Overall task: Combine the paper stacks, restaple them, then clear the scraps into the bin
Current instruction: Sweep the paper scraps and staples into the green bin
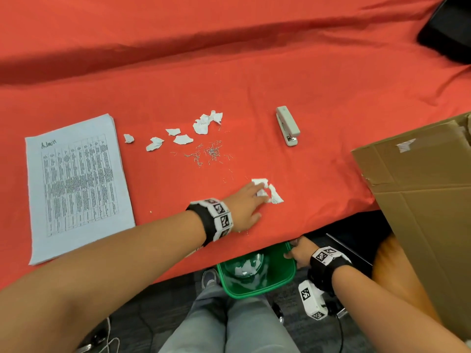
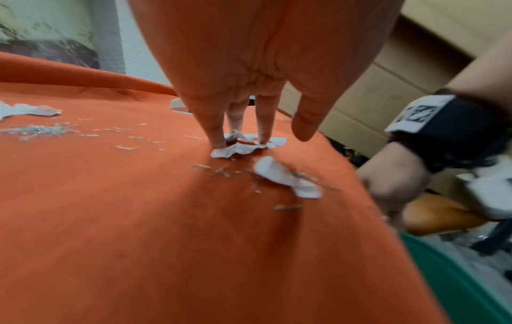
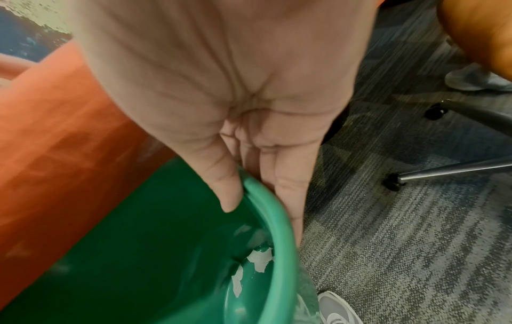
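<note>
Left hand point(image 1: 246, 207) presses straight fingers point(image 2: 214, 131) on torn scraps point(image 1: 266, 191) near loose staples point(image 1: 209, 152), while right hand point(image 1: 300, 253) pinches the green bin point(image 1: 257, 291) rim below the tabletop point(image 1: 254, 72).

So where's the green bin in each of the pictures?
Head view: the green bin sits low in the middle, under the table edge, with the right hand on its rim.
Left wrist view: only a green sliver shows in the bottom right corner.
Right wrist view: it fills the bottom middle, the thumb hooked over its rim.
Shared landmark: the red tablecloth.
</note>
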{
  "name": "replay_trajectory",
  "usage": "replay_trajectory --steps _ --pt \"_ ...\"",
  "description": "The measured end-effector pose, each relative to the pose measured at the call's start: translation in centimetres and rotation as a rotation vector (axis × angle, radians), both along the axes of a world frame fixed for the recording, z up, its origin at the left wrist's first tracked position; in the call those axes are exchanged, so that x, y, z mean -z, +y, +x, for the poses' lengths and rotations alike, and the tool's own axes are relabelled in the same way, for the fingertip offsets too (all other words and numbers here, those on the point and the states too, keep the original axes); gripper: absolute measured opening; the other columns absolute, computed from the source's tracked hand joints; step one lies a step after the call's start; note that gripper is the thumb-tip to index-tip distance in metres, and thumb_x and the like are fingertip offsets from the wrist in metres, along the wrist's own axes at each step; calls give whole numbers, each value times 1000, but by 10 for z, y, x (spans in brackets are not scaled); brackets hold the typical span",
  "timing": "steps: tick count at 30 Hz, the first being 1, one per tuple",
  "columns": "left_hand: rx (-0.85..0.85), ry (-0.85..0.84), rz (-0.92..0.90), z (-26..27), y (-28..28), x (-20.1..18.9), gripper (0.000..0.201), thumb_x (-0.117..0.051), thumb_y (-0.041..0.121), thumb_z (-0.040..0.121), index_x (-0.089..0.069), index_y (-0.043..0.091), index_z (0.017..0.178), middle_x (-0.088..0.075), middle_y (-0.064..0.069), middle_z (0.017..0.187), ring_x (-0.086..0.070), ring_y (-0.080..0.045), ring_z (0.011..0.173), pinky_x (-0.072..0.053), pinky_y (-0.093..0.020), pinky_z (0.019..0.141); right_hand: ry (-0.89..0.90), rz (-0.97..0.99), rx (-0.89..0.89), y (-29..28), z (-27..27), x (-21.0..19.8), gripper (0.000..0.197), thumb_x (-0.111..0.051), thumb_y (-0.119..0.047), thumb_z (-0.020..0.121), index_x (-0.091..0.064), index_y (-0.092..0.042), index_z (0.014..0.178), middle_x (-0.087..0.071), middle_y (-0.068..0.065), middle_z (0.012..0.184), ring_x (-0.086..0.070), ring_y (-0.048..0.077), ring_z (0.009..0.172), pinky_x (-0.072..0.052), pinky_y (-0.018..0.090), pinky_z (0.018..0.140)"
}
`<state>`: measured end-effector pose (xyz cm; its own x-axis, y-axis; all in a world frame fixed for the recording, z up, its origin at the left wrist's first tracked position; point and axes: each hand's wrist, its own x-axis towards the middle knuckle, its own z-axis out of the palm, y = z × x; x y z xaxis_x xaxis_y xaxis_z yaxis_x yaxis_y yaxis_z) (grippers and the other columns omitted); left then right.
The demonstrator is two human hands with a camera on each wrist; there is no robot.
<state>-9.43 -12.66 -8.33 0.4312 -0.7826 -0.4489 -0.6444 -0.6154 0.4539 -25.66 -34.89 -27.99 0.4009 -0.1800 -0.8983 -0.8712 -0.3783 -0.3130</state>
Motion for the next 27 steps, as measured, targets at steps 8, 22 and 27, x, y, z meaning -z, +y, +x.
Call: replay_trajectory --steps 8,22,27 --pt "-194 1 -126 15 -10 -23 43 -44 24 96 -45 20 139 -43 -5 144 -34 -25 135 -27 -38 114 -17 17 20 22 8 -62 31 -70 -2 74 -65 2 104 -72 21 101 -71 37 88 -57 55 80" --pt "29 -68 51 -72 21 -10 52 -44 33 95 -35 16 143 -22 -9 152 -25 -28 136 -40 -46 104 8 3 -17 23 10 -59 52 -69 -6 79 -56 -2 129 -71 21 106 -71 36 87 -58 52 79" --pt "-122 62 -106 -86 34 -21 47 -43 29 96 -40 19 142 -39 -5 141 -35 -21 132 -39 -39 107 24 -34 -78 33 14 -66 56 -69 -9 83 -51 -4 135 -67 20 116 -69 34 92 -58 47 82"
